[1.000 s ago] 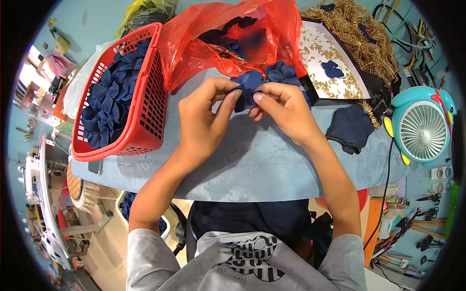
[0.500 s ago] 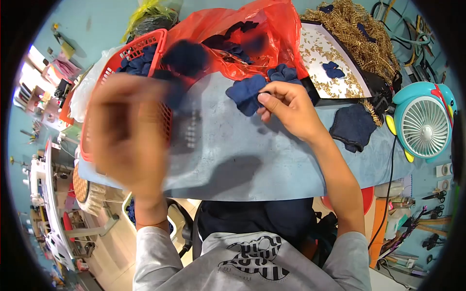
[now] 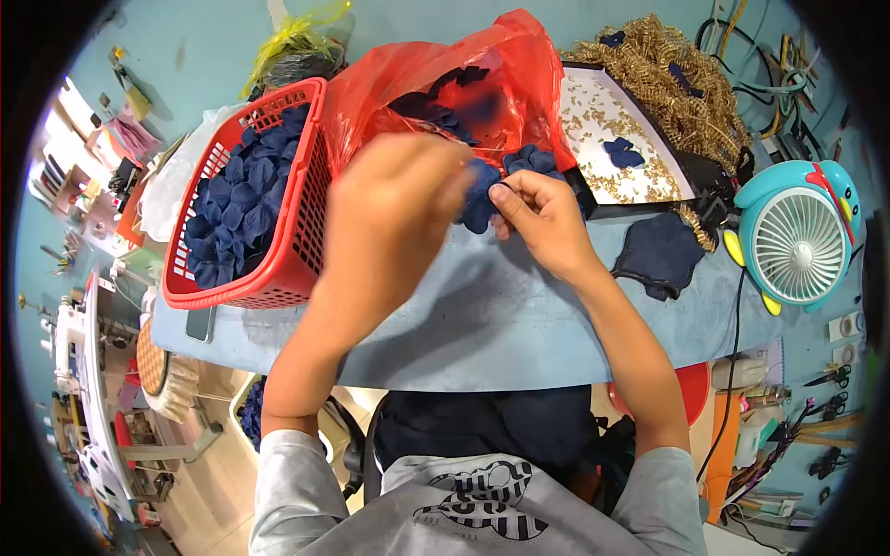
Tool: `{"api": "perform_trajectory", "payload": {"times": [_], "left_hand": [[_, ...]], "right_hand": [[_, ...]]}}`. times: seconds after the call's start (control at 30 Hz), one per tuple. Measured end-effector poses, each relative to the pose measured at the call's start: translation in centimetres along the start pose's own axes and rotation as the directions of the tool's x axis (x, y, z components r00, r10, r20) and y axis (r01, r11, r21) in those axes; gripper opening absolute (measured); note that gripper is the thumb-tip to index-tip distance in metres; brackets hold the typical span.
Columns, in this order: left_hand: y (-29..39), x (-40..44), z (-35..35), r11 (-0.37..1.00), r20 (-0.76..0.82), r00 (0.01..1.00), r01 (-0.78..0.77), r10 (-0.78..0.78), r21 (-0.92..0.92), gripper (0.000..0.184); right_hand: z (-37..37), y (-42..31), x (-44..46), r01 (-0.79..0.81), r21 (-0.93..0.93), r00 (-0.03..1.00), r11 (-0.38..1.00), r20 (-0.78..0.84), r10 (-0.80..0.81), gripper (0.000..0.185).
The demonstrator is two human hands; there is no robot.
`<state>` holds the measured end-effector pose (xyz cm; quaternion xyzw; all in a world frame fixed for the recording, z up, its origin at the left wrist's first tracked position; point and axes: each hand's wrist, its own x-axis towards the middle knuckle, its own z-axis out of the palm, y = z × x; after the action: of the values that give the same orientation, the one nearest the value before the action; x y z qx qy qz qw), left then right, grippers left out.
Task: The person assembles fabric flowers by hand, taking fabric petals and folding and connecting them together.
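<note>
A dark blue fabric flower (image 3: pixel 478 206) is pinched between the thumb and fingers of my right hand (image 3: pixel 547 221), just above the table. My left hand (image 3: pixel 394 208) is at the flower's left side, its fingers smeared by motion and partly hidden behind the back of the hand. Whether it holds anything cannot be made out. Just behind my right hand lie more dark blue fabric flowers (image 3: pixel 533 159). At my left, a red plastic basket (image 3: pixel 311 208) is filled with dark blue fabric petals (image 3: pixel 239 199).
A red plastic bag (image 3: pixel 362 79) lies open behind my hands. Right of it, a white-lined box (image 3: pixel 649 139) holds small gold pieces and a blue flower. Farther right are a gold coiled heap (image 3: pixel 667 83), a dark cloth pad (image 3: pixel 663 252) and a teal fan (image 3: pixel 802 232).
My left hand has swung right, away from the basket and over to the flower. The dark blue blur beside it has gone from view. My right hand keeps its pinch almost in place.
</note>
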<state>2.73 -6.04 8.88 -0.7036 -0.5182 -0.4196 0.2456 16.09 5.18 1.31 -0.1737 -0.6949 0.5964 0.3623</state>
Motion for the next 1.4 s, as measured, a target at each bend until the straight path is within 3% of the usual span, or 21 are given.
{"api": "perform_trajectory", "payload": {"times": [0.1,0.27,0.47,0.57,0.63,0.7,0.77,0.83,0.87,0.9,0.97,1.07,1.13,1.17,1.23,1.27,1.4], "left_hand": [[-0.1,-1.9,3.0,0.967,0.104,0.989,0.125,-0.104,-0.221,0.012],[0.3,-2.4,3.7,0.852,0.169,0.952,0.303,-0.254,-0.426,0.015],[-1.0,-2.3,3.4,0.81,0.232,0.953,0.291,-0.196,-0.509,0.021],[-0.4,-1.9,1.8,0.893,0.021,0.984,0.167,-0.174,-0.419,0.019],[-0.2,-1.2,-1.0,0.847,-0.149,0.881,0.367,-0.449,-0.384,0.015],[-1.0,-0.5,-3.5,0.868,-0.475,0.735,0.335,-0.484,-0.366,0.013],[-2.5,-0.3,-7.5,0.884,-0.508,0.766,0.467,-0.394,0.019,0.014],[-3.9,0.0,-10.3,0.806,-0.419,0.822,0.521,-0.385,0.282,0.017],[-4.5,0.0,-11.4,0.713,-0.317,0.789,0.613,-0.527,0.34,0.022],[-6.0,-0.2,-12.2,0.648,-0.219,0.919,0.388,-0.329,0.656,0.032],[-5.6,-0.9,-11.6,0.315,-0.21,0.945,0.284,-0.25,0.906,0.042],[-1.6,0.3,-7.6,0.711,-0.25,0.962,0.254,-0.113,0.656,0.034],[-0.4,0.7,-4.2,0.957,-0.114,0.993,0.072,-0.041,0.283,0.025],[0.0,0.5,-2.5,0.994,-0.044,0.996,0.077,-0.074,0.073,0.023],[0.3,-0.1,0.7,0.984,0.019,0.999,0.036,-0.033,-0.174,0.019],[0.4,-0.6,1.6,0.944,0.101,0.99,0.126,-0.099,-0.305,0.019],[0.1,-2.0,3.0,0.867,0.159,0.973,0.224,-0.169,-0.445,0.021]], "right_hand": [[-0.4,-0.1,0.1,-0.018,0.046,1.0,0.999,0.011,0.018,0.024],[-0.7,-0.5,0.0,-0.073,0.155,0.997,0.985,0.043,0.068,0.029],[-1.0,-1.8,-0.3,-0.081,0.261,0.992,0.962,0.116,0.052,0.031],[-1.5,-1.0,-0.3,0.012,0.21,0.991,0.978,0.129,-0.04,0.028],[-1.6,-1.3,-0.4,-0.006,0.267,0.994,0.964,0.111,-0.024,0.026],[-1.5,-1.7,-0.2,-0.037,0.284,0.994,0.958,0.108,0.006,0.024],[-1.3,-1.9,-0.2,-0.094,0.25,0.99,0.964,0.124,0.064,0.022],[-1.0,-1.5,-0.1,-0.074,0.247,0.979,0.966,0.2,0.024,0.018],[-0.9,-1.2,-0.1,-0.067,0.231,0.976,0.971,0.217,0.016,0.017],[-0.8,-0.9,0.0,-0.058,0.216,0.972,0.975,0.234,0.006,0.016],[-0.7,-0.8,0.0,-0.041,0.166,0.977,0.985,0.214,0.004,0.017],[-0.4,-0.7,-0.2,0.036,0.029,0.992,0.999,0.119,-0.039,0.019],[-0.5,-0.5,-0.1,0.059,0.0,0.994,0.998,0.098,-0.058,0.02],[-0.6,-0.4,-0.1,0.068,-0.017,0.994,0.998,0.092,-0.066,0.02],[-0.5,-0.4,-0.1,0.077,-0.025,0.994,0.997,0.084,-0.075,0.023],[-0.6,-0.2,0.0,0.075,-0.021,0.994,0.997,0.087,-0.073,0.023],[-0.9,-0.1,0.1,0.075,-0.044,0.995,0.996,0.073,-0.072,0.031]]}}
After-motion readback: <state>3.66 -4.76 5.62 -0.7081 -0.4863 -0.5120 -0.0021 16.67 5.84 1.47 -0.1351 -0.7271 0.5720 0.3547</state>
